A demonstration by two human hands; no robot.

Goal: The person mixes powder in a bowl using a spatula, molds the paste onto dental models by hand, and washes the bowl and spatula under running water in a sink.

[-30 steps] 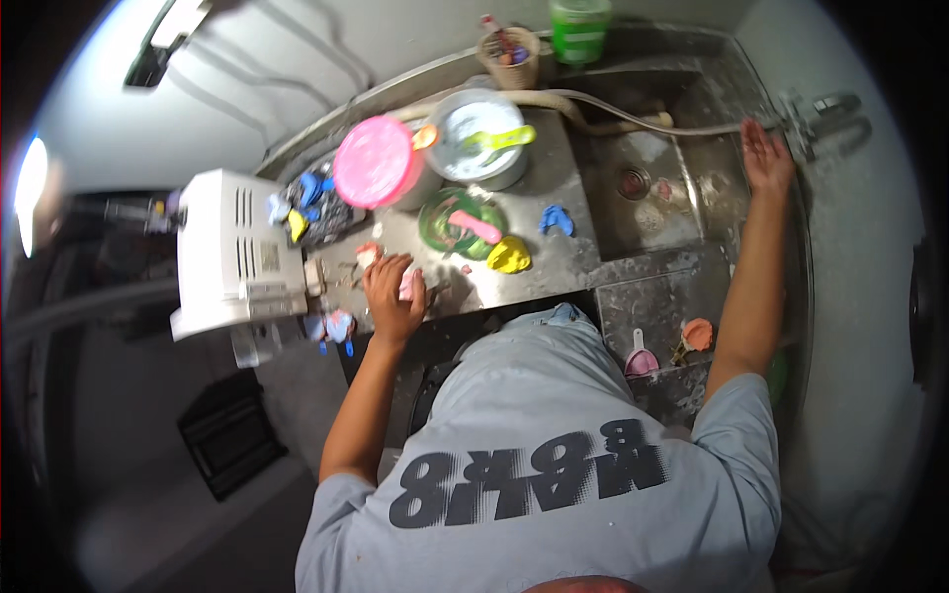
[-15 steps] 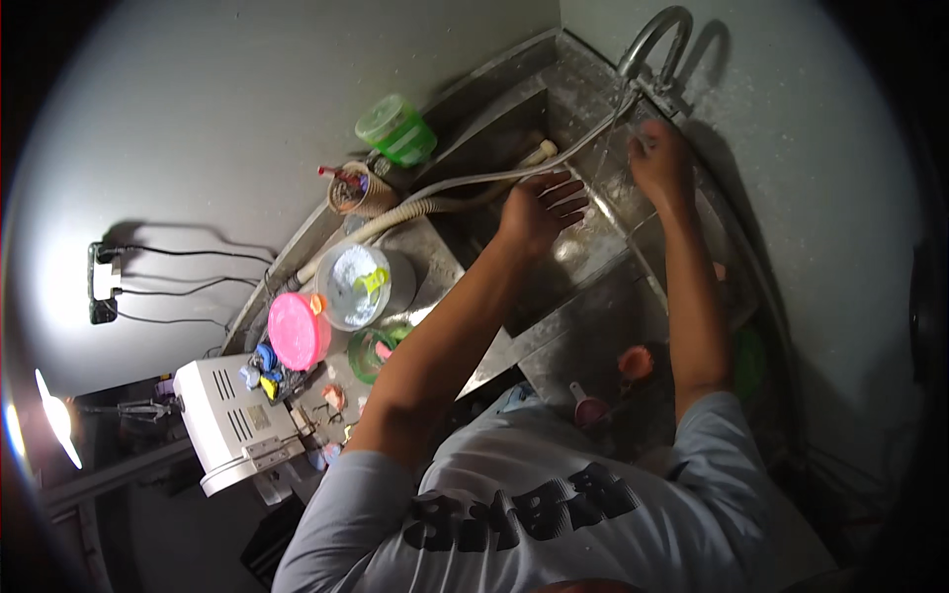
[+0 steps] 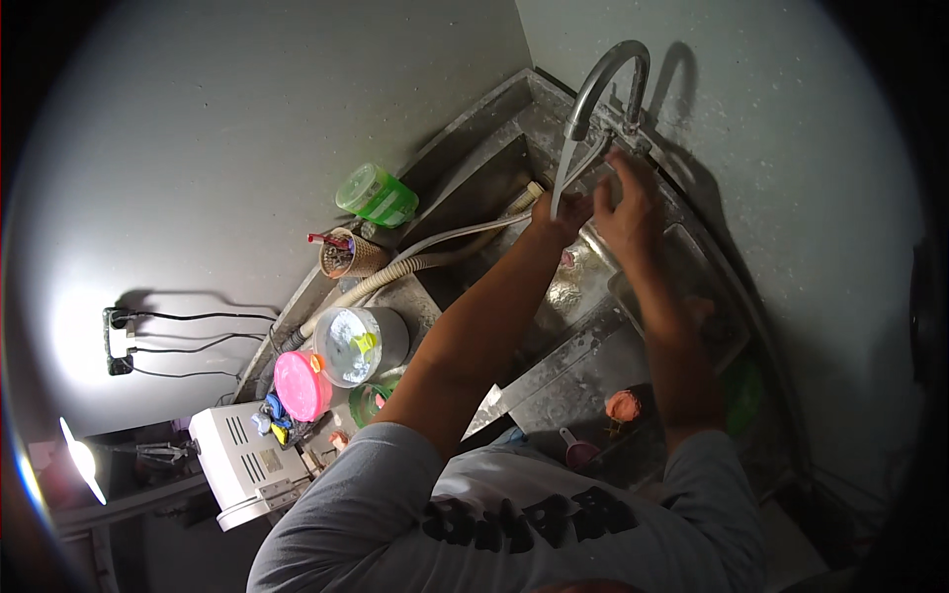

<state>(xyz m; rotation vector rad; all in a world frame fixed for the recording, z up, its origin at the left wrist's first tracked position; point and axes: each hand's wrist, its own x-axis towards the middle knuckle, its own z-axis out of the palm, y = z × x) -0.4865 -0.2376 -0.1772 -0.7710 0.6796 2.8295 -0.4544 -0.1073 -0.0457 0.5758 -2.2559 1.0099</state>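
Note:
Water [image 3: 562, 170] runs from the curved metal faucet [image 3: 593, 89] onto my left hand [image 3: 563, 215], striking it near the wrist. That hand is over the metal sink [image 3: 481, 188], holding nothing, its fingers stretched toward the right and partly hidden. Just right of the stream is my right hand [image 3: 633, 210], raised below the faucet's base. Its thumb and fingers are apart, with nothing visible between them. The two hands are close together; whether they touch, I cannot tell.
A ribbed beige hose [image 3: 405, 265] crosses the sink's left side. Along that side stand a green tub [image 3: 378, 195], a woven cup [image 3: 353, 255], a clear container [image 3: 390, 341] and a pink lid [image 3: 301, 385]. A white machine [image 3: 240, 450] is at lower left. A pink scoop [image 3: 580, 453] lies near my body.
Water now pours from the faucet in a visible stream. My left hand has moved right into it, and my right hand has shifted slightly closer to the left.

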